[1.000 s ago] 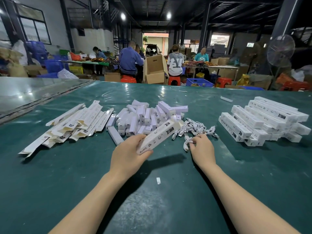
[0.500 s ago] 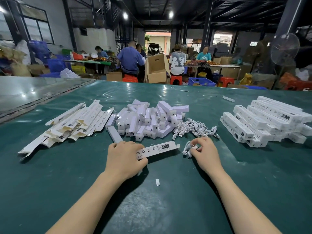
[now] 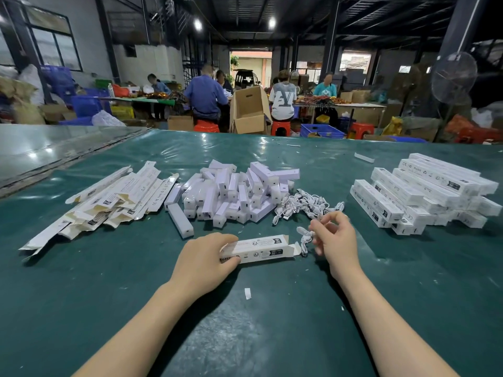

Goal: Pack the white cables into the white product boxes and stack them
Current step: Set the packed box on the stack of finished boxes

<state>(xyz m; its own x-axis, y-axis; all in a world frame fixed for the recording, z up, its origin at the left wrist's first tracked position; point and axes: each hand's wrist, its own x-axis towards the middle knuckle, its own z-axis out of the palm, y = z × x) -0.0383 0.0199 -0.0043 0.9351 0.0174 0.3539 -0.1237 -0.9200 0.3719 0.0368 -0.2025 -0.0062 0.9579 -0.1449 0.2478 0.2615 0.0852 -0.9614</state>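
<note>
- The flat cartons, fanned out toward the left edge of the table, are found unchanged from the earlier views; none has been drawn.
- The heap of small white blocks at mid-table is likewise undisturbed.
- The left hand is noted with its fingers curled over the left end of one product box. A second ago that box was held raised and tilted above the table; it has since been laid flat, near the front edge, and is gripped in place.
- The box's open end, flap out, is turned to the right, toward the other hand.
- The cable heap, just beyond the box, is judged one bundle lighter on its near side.
- The right hand, previously at the heap's near edge, has been drawn back. One coiled cable is pinched between thumb and curled fingers and held just beside the open flap, not yet inside.
- The step in hand is judged to be insertion: box steadied, cable at the mouth. Snagging of the loose coil on the flap is the risk noted.
- The packed boxes, stacked toward the right edge, are unchanged; closing and stacking remain outstanding.
</note>
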